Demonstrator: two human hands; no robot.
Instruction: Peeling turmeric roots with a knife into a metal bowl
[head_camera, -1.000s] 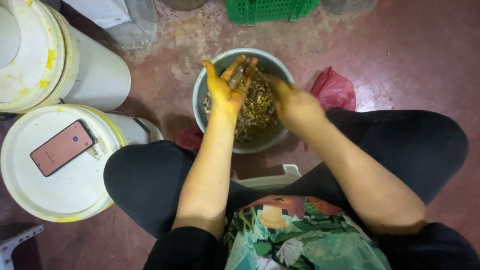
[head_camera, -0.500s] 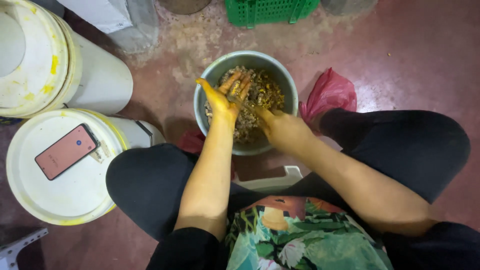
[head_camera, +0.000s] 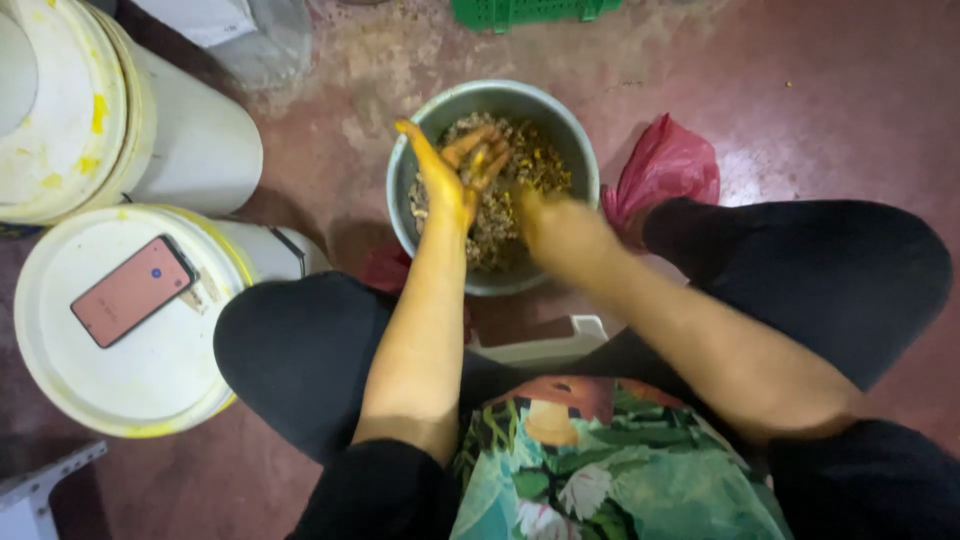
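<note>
A grey metal bowl (head_camera: 500, 90) stands on the red floor between my knees. It holds a brown and yellow crumbly mixture (head_camera: 543, 165). My left hand (head_camera: 455, 178) hovers over the bowl's left side, palm turned up and fingers spread, stained yellow with bits of the mixture stuck to it. My right hand (head_camera: 555, 222) is low at the bowl's near right side, against the mixture. It is blurred by motion, so its fingers cannot be made out.
A red plastic bag (head_camera: 668, 165) lies right of the bowl. Left of me a white lidded bucket (head_camera: 150, 385) carries a pink phone (head_camera: 132, 290); another white bucket (head_camera: 190, 130) lies behind it. A green crate (head_camera: 530, 10) sits at the back. I sit on a white stool (head_camera: 545, 348).
My right hand has slid from the bowl's far right rim down towards its near side. My left hand stays raised over the bowl, turning a little.
</note>
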